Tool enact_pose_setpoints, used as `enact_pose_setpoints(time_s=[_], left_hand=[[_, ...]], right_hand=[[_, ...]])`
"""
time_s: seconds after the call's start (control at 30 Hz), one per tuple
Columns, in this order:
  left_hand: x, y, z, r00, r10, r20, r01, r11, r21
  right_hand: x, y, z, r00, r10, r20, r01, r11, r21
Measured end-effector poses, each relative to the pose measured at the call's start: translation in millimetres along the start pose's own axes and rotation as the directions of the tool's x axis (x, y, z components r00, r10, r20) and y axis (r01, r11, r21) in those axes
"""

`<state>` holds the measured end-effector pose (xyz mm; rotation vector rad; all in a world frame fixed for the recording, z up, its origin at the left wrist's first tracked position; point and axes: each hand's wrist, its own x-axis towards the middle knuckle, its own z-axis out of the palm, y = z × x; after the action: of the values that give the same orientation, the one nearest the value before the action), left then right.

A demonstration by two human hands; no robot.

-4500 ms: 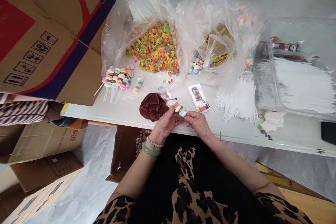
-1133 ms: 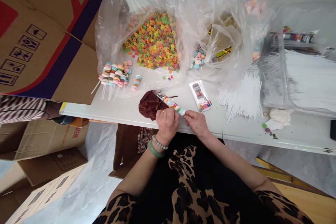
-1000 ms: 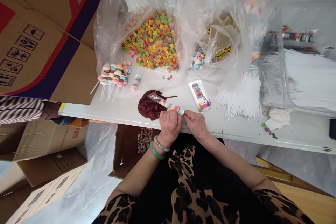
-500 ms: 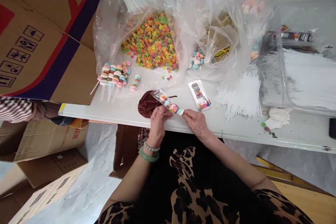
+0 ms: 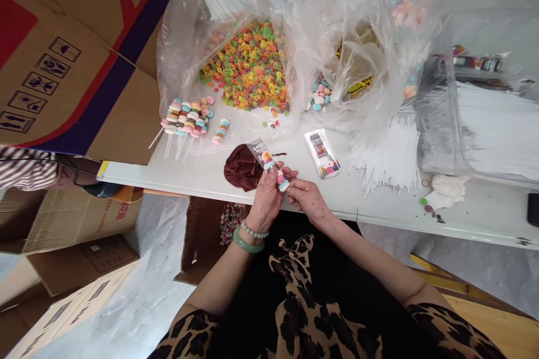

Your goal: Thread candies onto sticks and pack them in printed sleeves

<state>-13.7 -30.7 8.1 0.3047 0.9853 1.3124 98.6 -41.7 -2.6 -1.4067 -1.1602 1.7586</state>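
My left hand point(image 5: 269, 197) is wrapped around a candy skewer point(image 5: 268, 160) in a clear printed wrapper, with its upper end sticking out past the thumb. At the lower end, my right hand point(image 5: 306, 196) pinches near the white and blue candies; its fingertips partly hide that end. Behind my left hand lies a dark brown bunched cloth point(image 5: 242, 168) with a thin cord. A stack of printed wrappers point(image 5: 322, 153) sits just beyond my right hand. One short candy stack point(image 5: 220, 131) lies apart from a pile of candy skewers on white sticks point(image 5: 188, 118).
Plastic bags hold ring candies point(image 5: 252, 67) and pastel candies point(image 5: 320, 94). White sticks point(image 5: 385, 151) spread right of the wrappers, near a clear bin point(image 5: 458, 140). A large carton point(image 5: 84, 56) stands at the left. An open box point(image 5: 196, 241) is below the table edge.
My left hand has moved right and up along the wrapped skewer, now gripping its middle. The right hand has shifted slightly left and down, and the skewer stands more steeply.
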Motion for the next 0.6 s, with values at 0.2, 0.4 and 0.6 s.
enact_pose_setpoints(time_s=[0.2, 0.4, 0.6], left_hand=[[4.9, -2.4, -2.8, 1.000, 0.002, -0.011, -0.003, 0.999, -0.050], [11.7, 0.2, -12.0, 0.996, 0.002, -0.090, -0.006, 0.999, -0.043], [4.0, -7.8, -3.6, 0.997, 0.048, -0.059, -0.051, 0.997, -0.053]], right_hand=[[-0.6, 2.4, 1.9, 0.939, -0.281, -0.198, 0.209, 0.924, -0.320], [-4.4, 9.8, -6.9, 0.817, -0.576, -0.038, 0.272, 0.442, -0.855], [-5.3, 11.8, -3.7, 0.764, -0.631, 0.135, 0.315, 0.181, -0.932]])
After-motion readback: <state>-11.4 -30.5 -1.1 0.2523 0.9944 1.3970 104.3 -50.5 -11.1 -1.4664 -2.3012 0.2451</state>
